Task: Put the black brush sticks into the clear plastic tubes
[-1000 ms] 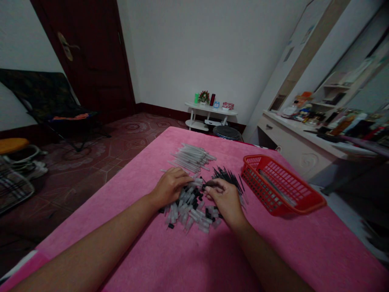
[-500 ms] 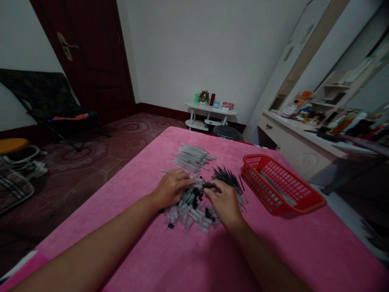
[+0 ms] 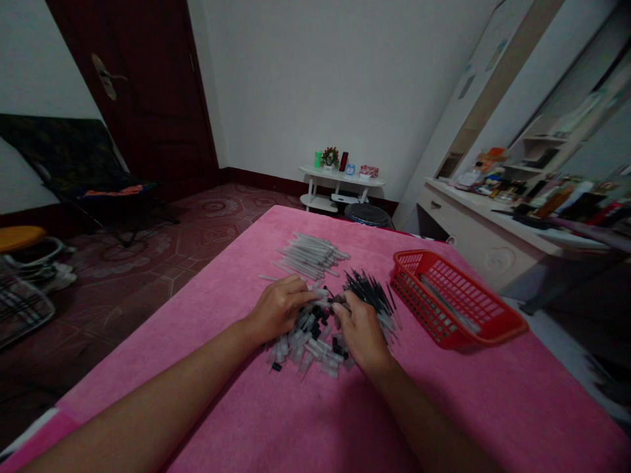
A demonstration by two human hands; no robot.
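Observation:
My left hand (image 3: 282, 305) is closed, thumb and forefinger pinching what looks like a clear pen cap over the far side of a heap. My right hand (image 3: 362, 328) faces it, its fingertips pinched on a small black piece, mostly hidden, and the two hands almost meet. Under them lies the heap of clear plastic pen caps (image 3: 300, 348) mixed with small black parts (image 3: 277, 367). Beyond my left hand is a stack of whitish pen barrels (image 3: 310, 255). Dark, thin pen refills (image 3: 367, 286) fan out just past my right hand.
A red plastic basket (image 3: 448, 328) with some pale, long items inside stands on the right of the pink-covered table (image 3: 236, 414). Past the far edge are a dark round stool (image 3: 367, 213) and a low white stand (image 3: 340, 175). A dresser (image 3: 486, 230) lines the right side.
My right fingers have turned slightly and closed further round the black piece, hiding more of it. My left hand has shifted a little to the right.

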